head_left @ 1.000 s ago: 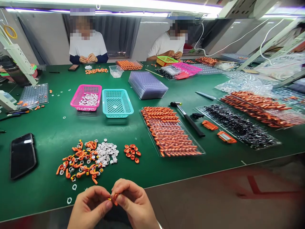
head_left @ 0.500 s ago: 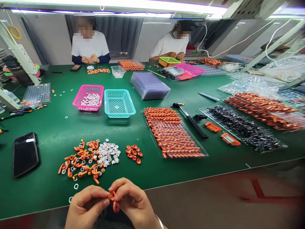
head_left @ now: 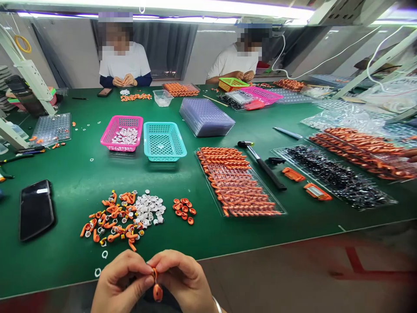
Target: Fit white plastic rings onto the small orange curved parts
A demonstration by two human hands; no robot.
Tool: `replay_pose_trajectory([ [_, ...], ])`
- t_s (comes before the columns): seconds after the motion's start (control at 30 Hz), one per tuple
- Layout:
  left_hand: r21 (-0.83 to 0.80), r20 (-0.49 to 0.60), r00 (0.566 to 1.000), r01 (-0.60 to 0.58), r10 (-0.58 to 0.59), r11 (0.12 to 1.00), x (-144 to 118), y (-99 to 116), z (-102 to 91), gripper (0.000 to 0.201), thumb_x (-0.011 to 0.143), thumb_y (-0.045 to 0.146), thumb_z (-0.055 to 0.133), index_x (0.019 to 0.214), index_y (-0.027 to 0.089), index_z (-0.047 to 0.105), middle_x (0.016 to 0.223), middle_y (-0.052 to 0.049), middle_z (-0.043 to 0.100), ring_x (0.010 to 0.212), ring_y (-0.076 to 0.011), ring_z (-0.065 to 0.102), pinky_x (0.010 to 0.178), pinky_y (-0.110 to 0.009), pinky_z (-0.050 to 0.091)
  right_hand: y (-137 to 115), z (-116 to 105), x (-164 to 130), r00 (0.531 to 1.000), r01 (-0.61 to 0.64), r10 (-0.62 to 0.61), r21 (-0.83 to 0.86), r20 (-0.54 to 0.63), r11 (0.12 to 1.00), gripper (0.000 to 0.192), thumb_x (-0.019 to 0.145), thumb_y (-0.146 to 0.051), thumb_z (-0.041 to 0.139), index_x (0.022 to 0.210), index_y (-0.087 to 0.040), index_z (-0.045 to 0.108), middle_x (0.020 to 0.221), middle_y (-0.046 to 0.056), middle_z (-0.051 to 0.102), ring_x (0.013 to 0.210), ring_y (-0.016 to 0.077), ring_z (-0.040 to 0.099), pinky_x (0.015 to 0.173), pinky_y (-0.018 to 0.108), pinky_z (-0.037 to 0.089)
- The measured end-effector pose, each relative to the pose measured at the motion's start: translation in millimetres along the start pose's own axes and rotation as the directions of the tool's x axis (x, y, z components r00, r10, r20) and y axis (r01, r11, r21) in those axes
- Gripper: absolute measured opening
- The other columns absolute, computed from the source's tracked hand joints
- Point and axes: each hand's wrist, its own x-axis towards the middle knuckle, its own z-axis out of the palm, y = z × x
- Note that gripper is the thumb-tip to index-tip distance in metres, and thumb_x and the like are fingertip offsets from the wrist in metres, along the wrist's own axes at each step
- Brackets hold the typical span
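Observation:
At the table's front edge, my left hand (head_left: 122,280) and my right hand (head_left: 185,278) meet fingertip to fingertip. Both are closed in a pinch on a small orange earbud part (head_left: 154,272), mostly covered by the fingers. Below it dangles an oval orange earbud shell (head_left: 158,293), seemingly joined by a thin link. Beyond my hands lies a loose pile of orange earbud stems (head_left: 112,217), some with yellow bits. White round caps (head_left: 150,208) are heaped against its right side. Several orange earbud covers (head_left: 184,210) form a small separate group.
A pink basket (head_left: 106,140) with white pieces stands beside a turquoise basket (head_left: 165,158). Right of them are a tray of orange parts (head_left: 237,187), a hammer (head_left: 263,167) and a tray of black parts (head_left: 332,178). A phone (head_left: 36,211) lies left. Two people sit opposite.
My fingertips have closed further over the upper orange part, and the shell below hangs slightly lower. Another person's hand has appeared at the right edge by the orange trays.

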Motion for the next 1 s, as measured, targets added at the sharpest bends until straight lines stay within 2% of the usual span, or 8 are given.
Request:
replay_pose_trajectory([
  [0.2,-0.117,0.03,0.993,0.119,-0.116,0.986,2.0,-1.3,0.3,0.017,0.065,0.033,0.086,0.067,0.019,0.077,0.07,-0.001,0.059,0.062,-0.0132,0.057,0.059,-0.023,0.05,0.5,-0.4,1.1,0.998,0.05,-0.052,-0.043,-0.035,0.998,0.016,0.081,-0.013,0.074,0.087,-0.028,0.077,0.083,0.004,0.076,0.076,0.0163,0.07,0.07,0.025,0.058],
  [0.53,-0.196,0.104,0.967,0.25,-0.233,0.948,0.6,3.6,3.4,0.02,0.068,0.032,0.084,0.068,0.015,0.073,0.067,-0.002,0.066,0.061,-0.0159,0.063,0.063,-0.026,0.05,4.3,-0.2,-4.1,0.993,0.071,-0.075,-0.051,-0.089,0.996,0.016,0.082,-0.013,0.073,0.086,-0.029,0.076,0.082,0.003,0.075,0.074,0.0154,0.069,0.069,0.024,0.056],
  [0.77,-0.196,0.107,0.979,0.193,-0.175,0.961,-0.1,1.0,3.7,0.018,0.069,0.032,0.084,0.069,0.017,0.074,0.07,-0.001,0.063,0.063,-0.0154,0.064,0.063,-0.026,0.05,5.6,0.3,-4.2,0.992,0.088,-0.094,-0.071,-0.086,0.994,0.016,0.082,-0.015,0.073,0.087,-0.03,0.076,0.082,0.003,0.074,0.073,0.0155,0.069,0.068,0.024,0.056],
  [1.0,-0.087,0.07,0.994,0.086,-0.08,0.992,-1.0,-4.2,2.4,0.018,0.073,0.036,0.081,0.07,0.019,0.074,0.071,0.0,0.057,0.064,-0.0128,0.056,0.061,-0.023,0.047,3.5,-0.9,-4.2,0.99,0.117,-0.126,-0.14,-0.056,0.983,0.019,0.083,-0.013,0.072,0.088,-0.031,0.076,0.081,0.003,0.072,0.072,0.0152,0.068,0.066,0.023,0.055],
])
